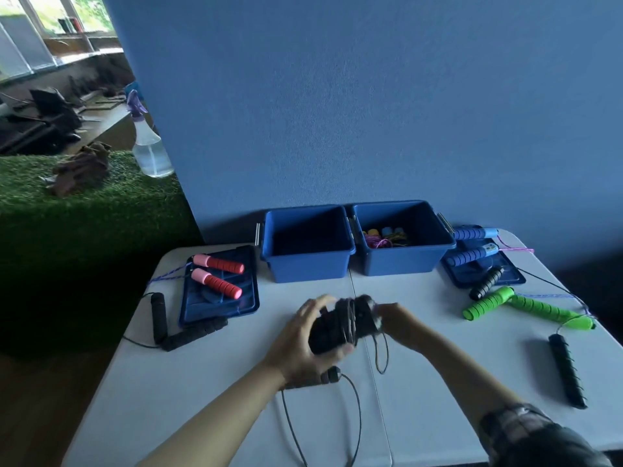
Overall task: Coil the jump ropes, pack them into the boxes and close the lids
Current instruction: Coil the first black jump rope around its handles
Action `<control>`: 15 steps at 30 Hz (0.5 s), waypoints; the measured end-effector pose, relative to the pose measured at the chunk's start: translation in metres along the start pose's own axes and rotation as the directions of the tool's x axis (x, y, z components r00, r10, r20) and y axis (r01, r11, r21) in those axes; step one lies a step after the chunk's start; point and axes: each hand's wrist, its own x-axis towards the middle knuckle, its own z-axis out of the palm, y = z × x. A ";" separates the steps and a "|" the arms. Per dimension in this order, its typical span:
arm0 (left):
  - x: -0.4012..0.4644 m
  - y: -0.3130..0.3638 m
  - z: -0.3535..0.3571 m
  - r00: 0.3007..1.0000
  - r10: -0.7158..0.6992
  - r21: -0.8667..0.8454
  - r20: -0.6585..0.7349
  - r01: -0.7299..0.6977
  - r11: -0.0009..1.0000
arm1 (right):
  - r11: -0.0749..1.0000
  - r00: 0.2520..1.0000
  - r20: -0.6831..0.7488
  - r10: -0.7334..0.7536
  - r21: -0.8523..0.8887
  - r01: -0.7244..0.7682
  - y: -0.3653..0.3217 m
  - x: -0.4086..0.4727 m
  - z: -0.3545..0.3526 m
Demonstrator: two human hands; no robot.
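The black jump rope [340, 323] sits in your hands over the white table [209, 382], just in front of the two blue boxes; it is a half-wound bundle, blurred by motion. In the head view, your left hand [303, 342] cups the bundle from below and the side, thumb under it and fingers spread fairly wide over the top. Your right hand [394, 320] is at the bundle's other end, fingers curled in on the cord, though the blur hides the exact hold. A loose loop of cord [381, 357] hangs below the bundle and more trails toward you off the table edge, so I judge this coil unfinished.

Behind the bundle, the left box [308, 246] looks empty and the right box [403, 242] holds a few coiled ropes with coloured handles. Neither box is closed: one lid [219, 291] lies left of the left box with the pink-and-red handles [217, 273] on it, the other lid [482, 271] lies right of the right box under the blue handles [475, 244]. Green handles [526, 306] and several black handles also lie loose to either side of the boxes.

So only a small share is packed; most ropes need coiling, and both lids remain off.
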 end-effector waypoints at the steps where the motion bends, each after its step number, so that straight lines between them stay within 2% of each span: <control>1: 0.004 0.000 0.000 0.998 -0.034 -0.029 -0.061 0.032 0.999 | 0.999 0.999 -0.025 0.032 -0.007 -0.032 0.003 -0.001 0.009; 4: 0.013 -0.005 0.004 0.973 -0.149 -0.001 -0.176 0.151 0.989 | 0.997 0.996 -0.059 0.060 -0.040 -0.062 -0.007 -0.006 0.042; 7: 0.017 -0.010 0.009 0.929 -0.273 0.062 -0.249 0.296 0.953 | 0.962 0.997 -0.076 -0.010 -0.272 -0.011 -0.018 -0.011 0.065; 9: 0.017 -0.010 0.016 0.920 -0.304 0.138 -0.249 0.344 0.929 | 0.908 0.997 -0.070 -0.011 -0.418 -0.020 -0.023 -0.013 0.071; 12: 0.017 -0.013 0.023 0.910 -0.321 0.233 -0.262 0.382 0.894 | 0.860 0.999 -0.026 0.043 -0.508 -0.050 -0.029 -0.019 0.074; 15: 0.016 -0.016 0.026 0.916 -0.331 0.318 -0.228 0.391 0.864 | 0.768 0.994 0.060 0.091 -0.640 -0.032 -0.034 -0.022 0.070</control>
